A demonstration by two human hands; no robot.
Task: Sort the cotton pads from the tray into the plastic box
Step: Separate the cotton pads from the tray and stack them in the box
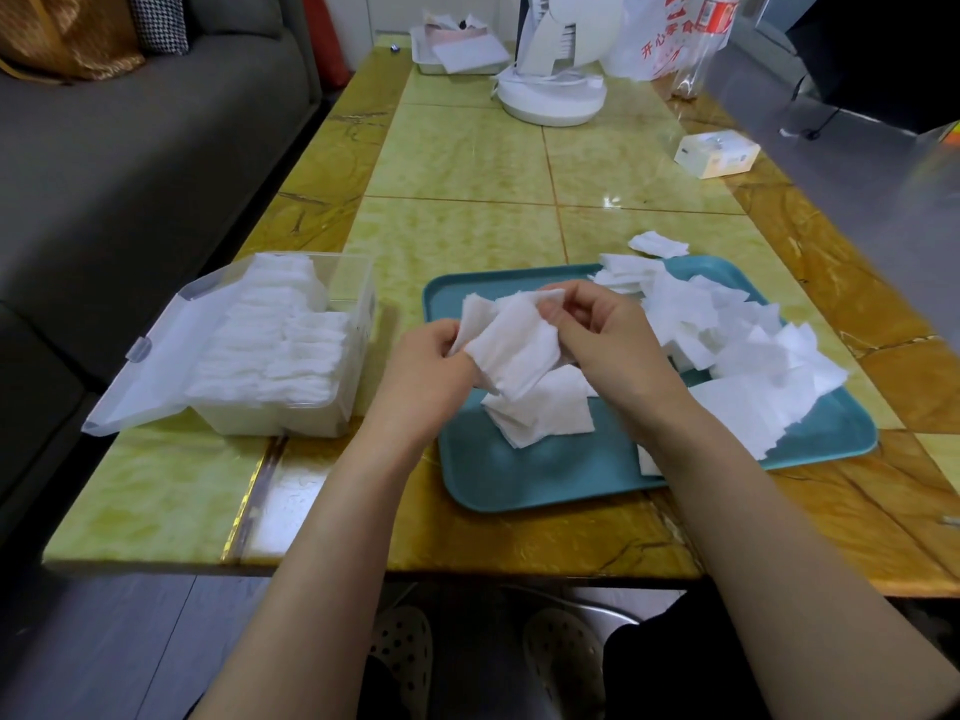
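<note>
A teal tray [545, 480] lies on the table in front of me with several loose white cotton pads [748, 350] heaped on its right side and a small stack [545, 413] near its middle. Above the tray's left part, my left hand [426, 371] and my right hand [608, 340] both grip a bunch of cotton pads [514, 340] between them. The clear plastic box [291, 407] stands to the left of the tray with its lid [156, 366] folded open to the left. Rows of cotton pads [280, 345] stand packed inside it.
One cotton pad [657, 245] lies on the table beyond the tray. A white fan [550, 90], a white tray of papers [457, 52], a plastic bag [670, 39] and a small white box [717, 153] stand farther back. A grey sofa [130, 174] runs along the left.
</note>
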